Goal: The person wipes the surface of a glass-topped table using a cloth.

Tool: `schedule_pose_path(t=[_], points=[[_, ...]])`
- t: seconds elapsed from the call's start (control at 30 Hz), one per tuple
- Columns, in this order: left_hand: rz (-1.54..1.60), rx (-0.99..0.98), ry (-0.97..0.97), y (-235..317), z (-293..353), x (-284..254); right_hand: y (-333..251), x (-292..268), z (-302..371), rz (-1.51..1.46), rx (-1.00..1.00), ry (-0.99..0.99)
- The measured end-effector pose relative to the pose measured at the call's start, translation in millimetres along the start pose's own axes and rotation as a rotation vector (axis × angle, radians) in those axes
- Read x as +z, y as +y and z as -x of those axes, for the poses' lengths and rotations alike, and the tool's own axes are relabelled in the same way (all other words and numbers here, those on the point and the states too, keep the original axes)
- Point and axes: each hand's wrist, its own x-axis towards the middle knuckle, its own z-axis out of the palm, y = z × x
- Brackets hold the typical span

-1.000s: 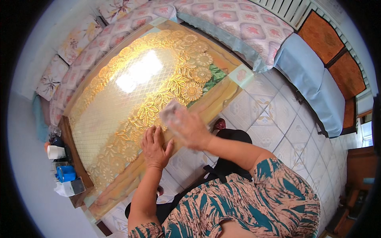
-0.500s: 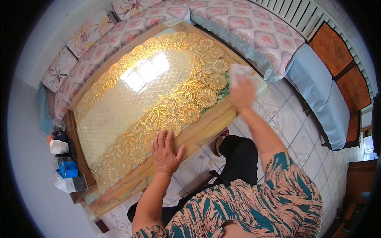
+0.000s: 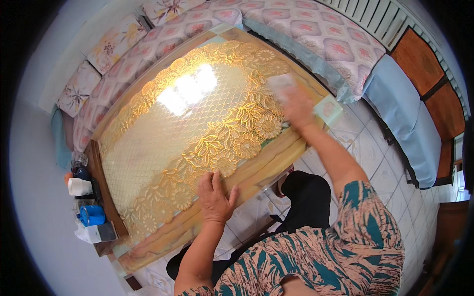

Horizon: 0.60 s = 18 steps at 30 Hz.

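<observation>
A glass-topped table (image 3: 276, 163) with a gold floral lace cover (image 3: 247, 146) fills the middle of the view. My left hand (image 3: 216, 197) lies on its near edge with the fingers stretched out, holding nothing. Toward the far right corner, my right hand (image 3: 298, 107) presses a whitish cloth (image 3: 280, 85) onto the tabletop. Motion blurs this hand and the cloth, so the exact grip and the cloth's kind are hard to make out.
Along the table's left end, a wooden shelf (image 3: 109, 197) holds a blue canister (image 3: 92, 215) and a white cup (image 3: 80, 186). Seats under a pink patterned cover (image 3: 316, 29) stand close beyond the table. A blue-draped chair (image 3: 402, 113) stands right, on a tiled floor (image 3: 365, 143).
My right hand and the cloth have moved inward from the table's right edge, onto the lace area. My left hand stays at the near edge. The whole view has shifted slightly.
</observation>
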Motion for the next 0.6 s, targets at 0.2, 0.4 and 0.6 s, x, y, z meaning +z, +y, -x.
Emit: schedule_pose_path(t=[0.2, 0.4, 0.6], points=[[0.024, -0.033, -0.003, 5.9, 0.8, -1.4, -16.5, -25.3, 27.8, 0.330, 0.392, -0.003], [0.075, -0.056, 0.057, -4.2, 3.3, 16.9, -190.9, -42.0, 109.0, -0.341, -0.220, -0.229], [0.057, -0.038, 0.104, -8.1, 1.9, 14.6, -113.0, -69.6, 119.9, -0.260, -0.253, -0.216]])
